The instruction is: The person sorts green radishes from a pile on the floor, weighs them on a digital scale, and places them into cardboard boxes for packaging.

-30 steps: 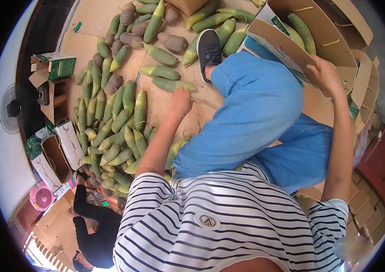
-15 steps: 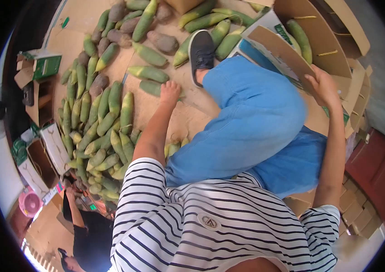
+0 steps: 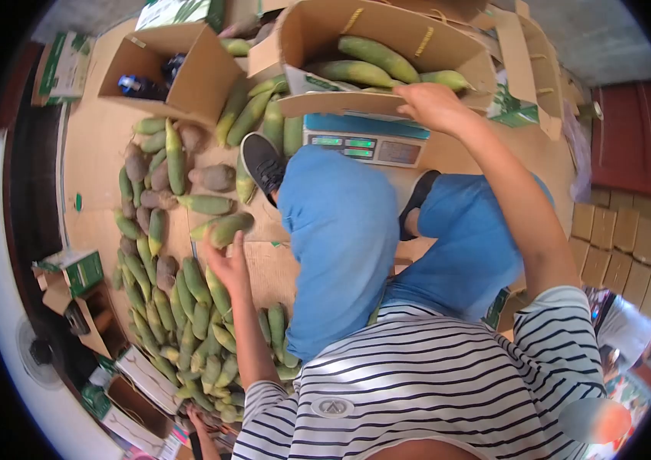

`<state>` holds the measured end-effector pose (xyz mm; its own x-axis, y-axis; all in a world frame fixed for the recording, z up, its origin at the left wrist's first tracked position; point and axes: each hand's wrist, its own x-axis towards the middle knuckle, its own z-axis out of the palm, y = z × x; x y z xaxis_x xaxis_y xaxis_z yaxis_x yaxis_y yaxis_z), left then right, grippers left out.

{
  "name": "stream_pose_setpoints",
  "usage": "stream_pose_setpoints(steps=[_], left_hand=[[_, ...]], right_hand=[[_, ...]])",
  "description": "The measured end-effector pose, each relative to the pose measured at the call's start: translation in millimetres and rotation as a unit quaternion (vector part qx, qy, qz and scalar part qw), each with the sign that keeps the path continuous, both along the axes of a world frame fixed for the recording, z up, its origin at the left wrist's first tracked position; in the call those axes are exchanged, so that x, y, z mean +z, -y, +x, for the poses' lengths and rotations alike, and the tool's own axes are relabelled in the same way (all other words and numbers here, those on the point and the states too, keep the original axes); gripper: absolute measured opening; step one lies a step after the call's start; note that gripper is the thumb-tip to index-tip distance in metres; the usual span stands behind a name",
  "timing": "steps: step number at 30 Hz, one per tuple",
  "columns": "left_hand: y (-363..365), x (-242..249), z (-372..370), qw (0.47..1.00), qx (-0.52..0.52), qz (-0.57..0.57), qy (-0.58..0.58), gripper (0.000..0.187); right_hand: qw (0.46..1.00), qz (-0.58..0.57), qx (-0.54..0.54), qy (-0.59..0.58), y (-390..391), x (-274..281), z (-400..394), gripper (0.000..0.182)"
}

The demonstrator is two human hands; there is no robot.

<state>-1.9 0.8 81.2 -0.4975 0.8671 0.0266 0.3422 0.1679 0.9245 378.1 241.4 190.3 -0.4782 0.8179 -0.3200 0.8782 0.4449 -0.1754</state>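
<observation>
My left hand (image 3: 229, 264) is closed around the lower side of a green radish (image 3: 232, 228), raised a little off the floor board. Another green radish (image 3: 204, 228) lies just behind it. My right hand (image 3: 431, 106) grips the near flap of an open cardboard carton (image 3: 341, 104), fingers over its edge. Inside the carton rest several green radishes (image 3: 377, 57). It stands on a digital scale (image 3: 398, 152) with lit green displays.
Loose green radishes (image 3: 199, 322) and brownish roots (image 3: 214, 178) spread across the floor to the left. A smaller carton (image 3: 206, 73) holds dark bottles. My shoe (image 3: 264, 165) is near the scale. Stacked brown boxes (image 3: 617, 234) and a person (image 3: 626, 330) are at the right.
My left hand has taken up a radish from the floor. My right hand still holds the carton flap. The view has turned, bringing the scale displays and carton contents into sight.
</observation>
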Motion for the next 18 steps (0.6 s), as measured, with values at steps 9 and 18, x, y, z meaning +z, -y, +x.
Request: stream_pose_setpoints(steps=[9,18], left_hand=[[-131.3,221.9,126.9,0.905,-0.046,0.423,-0.004,0.055],[-190.7,170.3,160.9,0.894,-0.251,0.206,-0.310,0.045]], right_hand=[[1.000,-0.013,-0.009,-0.017,1.2,-4.5,3.7,0.026],[1.000,-0.026,-0.002,-0.014,3.1,2.8,2.1,0.022]])
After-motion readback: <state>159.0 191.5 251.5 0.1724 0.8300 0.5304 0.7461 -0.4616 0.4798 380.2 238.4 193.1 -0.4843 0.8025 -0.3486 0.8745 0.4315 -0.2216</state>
